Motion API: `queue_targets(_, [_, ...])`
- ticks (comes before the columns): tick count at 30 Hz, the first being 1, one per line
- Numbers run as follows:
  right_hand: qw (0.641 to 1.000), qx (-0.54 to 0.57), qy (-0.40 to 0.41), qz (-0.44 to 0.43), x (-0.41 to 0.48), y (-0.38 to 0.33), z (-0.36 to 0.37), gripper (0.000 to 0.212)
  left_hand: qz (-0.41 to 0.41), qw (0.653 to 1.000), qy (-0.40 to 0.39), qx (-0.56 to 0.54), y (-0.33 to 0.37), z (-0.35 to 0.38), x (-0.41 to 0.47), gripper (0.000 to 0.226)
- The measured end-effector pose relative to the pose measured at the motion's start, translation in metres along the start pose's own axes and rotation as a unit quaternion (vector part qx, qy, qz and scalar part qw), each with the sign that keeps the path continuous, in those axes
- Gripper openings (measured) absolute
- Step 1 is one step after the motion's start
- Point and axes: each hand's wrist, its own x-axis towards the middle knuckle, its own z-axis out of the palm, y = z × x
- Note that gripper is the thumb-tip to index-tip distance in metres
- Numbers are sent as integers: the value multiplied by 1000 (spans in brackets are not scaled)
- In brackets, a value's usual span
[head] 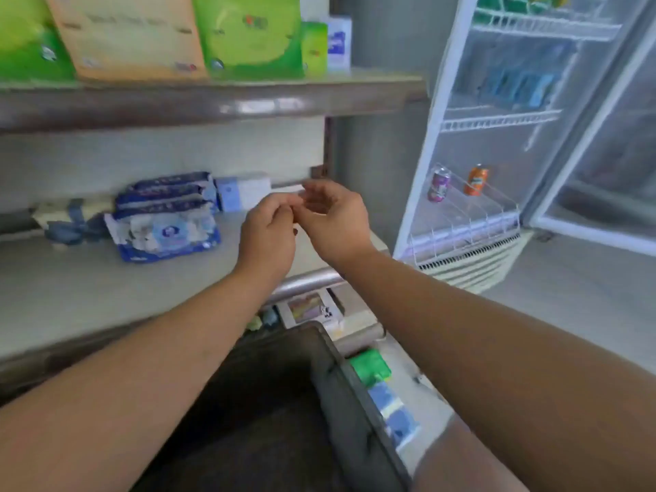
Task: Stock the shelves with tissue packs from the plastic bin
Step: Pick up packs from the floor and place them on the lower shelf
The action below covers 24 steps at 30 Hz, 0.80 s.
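Note:
My left hand (268, 232) and my right hand (333, 214) hover together over the middle shelf (71, 296), fingertips almost touching. The right hand's fingers are loosely curled with nothing in them. The left hand shows its back, so its curled fingers are hidden. A thin white pack edge (287, 188) lies on the shelf just behind the fingertips. Blue tissue packs (167, 214) are stacked to the left, with a pale blue and white pack (241, 193) behind them. The dark plastic bin (330, 381) sits below my forearms; its inside is dark.
The upper shelf (213, 101) carries green packs (248, 33) and an orange pack (127, 37). An open glass-door fridge (497, 136) stands to the right with two cans (458, 184). Green and blue packs (372, 371) lie on a lower shelf beside the bin.

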Motion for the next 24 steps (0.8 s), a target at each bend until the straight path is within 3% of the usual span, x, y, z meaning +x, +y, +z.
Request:
queue_targets(5, [988, -99, 14, 115, -15, 124, -100, 39, -132, 986, -93, -29, -66, 134, -47, 34])
queue_targets(9, [961, -132, -21, 242, -22, 208, -155, 49, -197, 952, -226, 61, -124, 212, -89, 25])
queue_targets(13, [949, -160, -70, 264, -9, 267, -172, 48, -268, 927, -230, 126, -193, 256, -102, 22])
queue_targets(14, [945, -169, -83, 268, -12, 285, -172, 46, -284, 915, -236, 162, -209, 265, -101, 18])
queue_targets(18, [937, -154, -114, 292, -31, 360, -159, 43, -358, 857, -250, 274, -286, 289, -91, 40])
queue_targets(21, [933, -150, -132, 301, -35, 407, -141, 37, -360, 819, -256, 366, -332, 296, -94, 41])
queue_targets(24, [924, -157, -159, 309, -35, 446, -124, 33, -375, 724, -342, 468, -358, 304, -99, 40])
